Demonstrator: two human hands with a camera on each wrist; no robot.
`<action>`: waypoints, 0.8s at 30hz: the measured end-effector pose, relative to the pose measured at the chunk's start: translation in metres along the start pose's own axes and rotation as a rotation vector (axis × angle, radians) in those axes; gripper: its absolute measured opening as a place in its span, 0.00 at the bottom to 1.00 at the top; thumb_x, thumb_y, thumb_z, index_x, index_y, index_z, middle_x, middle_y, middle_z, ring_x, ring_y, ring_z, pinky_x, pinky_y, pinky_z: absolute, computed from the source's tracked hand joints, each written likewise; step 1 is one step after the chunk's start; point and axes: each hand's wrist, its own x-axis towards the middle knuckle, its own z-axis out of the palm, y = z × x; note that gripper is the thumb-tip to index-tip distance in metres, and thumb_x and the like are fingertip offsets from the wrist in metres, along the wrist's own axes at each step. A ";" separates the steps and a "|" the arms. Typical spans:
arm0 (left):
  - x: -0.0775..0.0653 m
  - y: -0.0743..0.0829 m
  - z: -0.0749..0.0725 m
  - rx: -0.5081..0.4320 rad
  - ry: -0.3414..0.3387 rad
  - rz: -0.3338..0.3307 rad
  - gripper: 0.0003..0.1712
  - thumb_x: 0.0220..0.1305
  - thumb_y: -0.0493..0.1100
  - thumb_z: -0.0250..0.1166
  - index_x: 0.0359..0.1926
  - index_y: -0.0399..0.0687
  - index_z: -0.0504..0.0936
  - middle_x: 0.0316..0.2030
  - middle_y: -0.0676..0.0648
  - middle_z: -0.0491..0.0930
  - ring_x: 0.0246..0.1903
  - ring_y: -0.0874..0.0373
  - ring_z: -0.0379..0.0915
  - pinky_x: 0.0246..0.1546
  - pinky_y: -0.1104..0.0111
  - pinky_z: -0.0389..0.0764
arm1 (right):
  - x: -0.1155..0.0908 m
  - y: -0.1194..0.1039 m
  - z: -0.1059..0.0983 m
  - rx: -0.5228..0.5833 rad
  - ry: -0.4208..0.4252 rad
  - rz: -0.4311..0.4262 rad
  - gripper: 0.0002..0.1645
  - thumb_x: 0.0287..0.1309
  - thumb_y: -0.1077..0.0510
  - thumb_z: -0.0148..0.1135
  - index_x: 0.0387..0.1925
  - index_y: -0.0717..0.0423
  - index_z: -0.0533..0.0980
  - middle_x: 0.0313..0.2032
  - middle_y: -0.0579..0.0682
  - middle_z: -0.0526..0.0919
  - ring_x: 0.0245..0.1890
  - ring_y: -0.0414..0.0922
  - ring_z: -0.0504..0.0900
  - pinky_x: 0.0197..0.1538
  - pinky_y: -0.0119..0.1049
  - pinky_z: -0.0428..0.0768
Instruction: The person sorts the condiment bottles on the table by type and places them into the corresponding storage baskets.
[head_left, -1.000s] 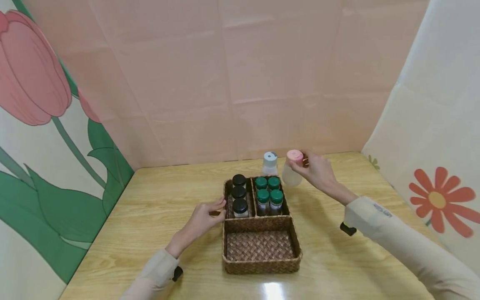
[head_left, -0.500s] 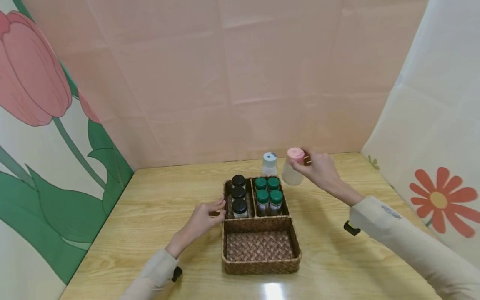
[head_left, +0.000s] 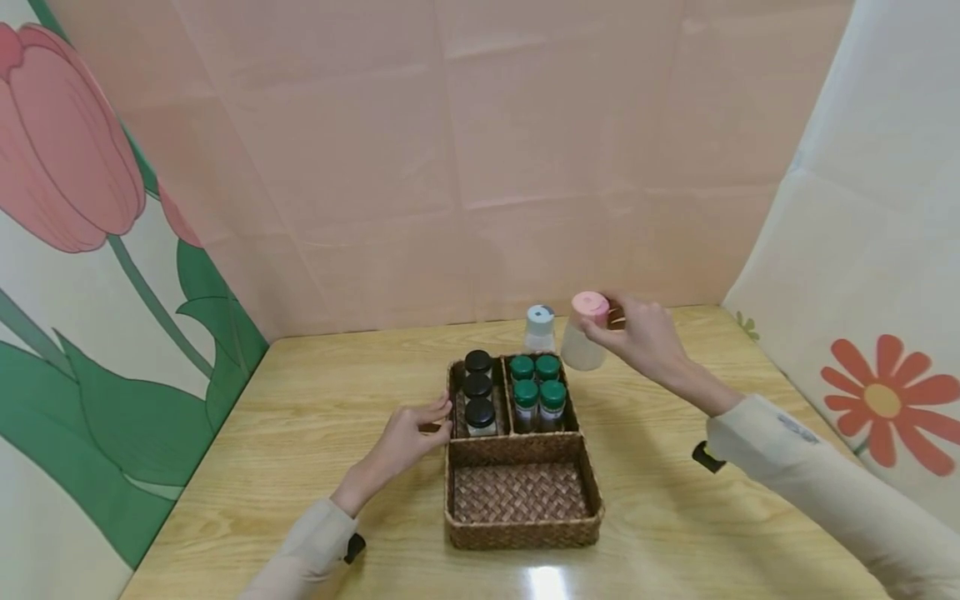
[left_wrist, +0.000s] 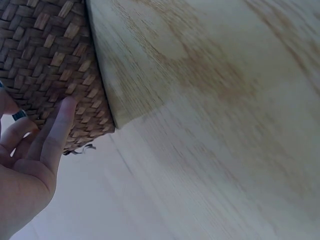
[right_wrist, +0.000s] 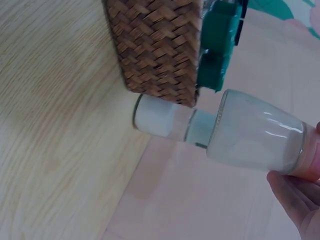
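In the head view, my right hand (head_left: 645,337) holds a clear glass jar (head_left: 583,346) by its pink lid (head_left: 589,305), right of the basket. The right wrist view shows the jar (right_wrist: 257,135) raised off the table, fingertips around the lid. A woven brown basket (head_left: 523,533) stands before me, divided into three sections. At its left side, my left hand (head_left: 401,437) grips the rim; in the left wrist view one finger (left_wrist: 62,120) lies along the outer wall. Black-lidded jars (head_left: 479,414) fill the back-left section, several green-lidded jars (head_left: 552,396) the back-right. The front section is bare.
Behind the basket's back-right corner stands another jar with a light blue lid (head_left: 540,321). The wooden table (head_left: 337,383) ends at a pink cloth backdrop (head_left: 450,208). Flower-printed panels flank both sides.
My right hand has lifted the pink-lidded jar slightly, and the jar has since drifted a little left. The left hand and the basket stay where they were.
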 end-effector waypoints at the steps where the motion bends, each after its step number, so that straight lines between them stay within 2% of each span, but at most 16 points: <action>1: 0.000 0.000 0.000 -0.003 -0.001 -0.002 0.21 0.68 0.36 0.62 0.59 0.31 0.76 0.65 0.39 0.68 0.43 0.52 0.84 0.24 0.73 0.82 | 0.000 -0.002 -0.001 0.001 0.001 -0.007 0.27 0.59 0.50 0.70 0.53 0.64 0.77 0.40 0.60 0.86 0.34 0.53 0.87 0.33 0.50 0.84; 3: 0.000 0.000 0.000 -0.013 -0.004 -0.007 0.21 0.68 0.36 0.62 0.60 0.31 0.76 0.65 0.39 0.68 0.44 0.52 0.84 0.28 0.72 0.83 | -0.001 -0.008 -0.003 0.007 0.001 -0.027 0.27 0.59 0.50 0.70 0.54 0.64 0.77 0.40 0.60 0.86 0.34 0.53 0.87 0.33 0.50 0.84; 6: 0.000 0.000 0.000 -0.018 -0.006 -0.011 0.21 0.68 0.36 0.62 0.60 0.31 0.75 0.66 0.39 0.67 0.44 0.53 0.84 0.29 0.72 0.83 | -0.002 -0.016 -0.005 0.013 0.006 -0.050 0.27 0.59 0.51 0.70 0.54 0.65 0.77 0.40 0.60 0.86 0.33 0.53 0.87 0.33 0.49 0.85; 9: 0.000 0.000 0.000 -0.011 -0.006 -0.014 0.21 0.68 0.36 0.62 0.60 0.32 0.75 0.66 0.40 0.67 0.43 0.53 0.84 0.24 0.72 0.82 | -0.003 -0.023 -0.007 0.021 0.003 -0.065 0.27 0.58 0.51 0.70 0.54 0.63 0.78 0.40 0.59 0.86 0.33 0.52 0.87 0.32 0.48 0.85; 13: 0.000 0.000 0.000 -0.012 -0.006 -0.018 0.21 0.69 0.37 0.62 0.60 0.32 0.75 0.66 0.40 0.67 0.43 0.53 0.84 0.22 0.70 0.81 | -0.004 -0.032 -0.008 0.038 -0.002 -0.087 0.26 0.58 0.51 0.71 0.53 0.61 0.78 0.40 0.56 0.86 0.33 0.50 0.87 0.32 0.47 0.85; 24: 0.000 -0.002 0.001 -0.018 0.002 0.006 0.21 0.68 0.35 0.62 0.59 0.31 0.76 0.65 0.38 0.68 0.45 0.52 0.83 0.33 0.73 0.83 | -0.010 -0.054 -0.009 0.074 -0.003 -0.157 0.26 0.56 0.55 0.72 0.54 0.61 0.78 0.38 0.51 0.84 0.32 0.46 0.87 0.33 0.42 0.85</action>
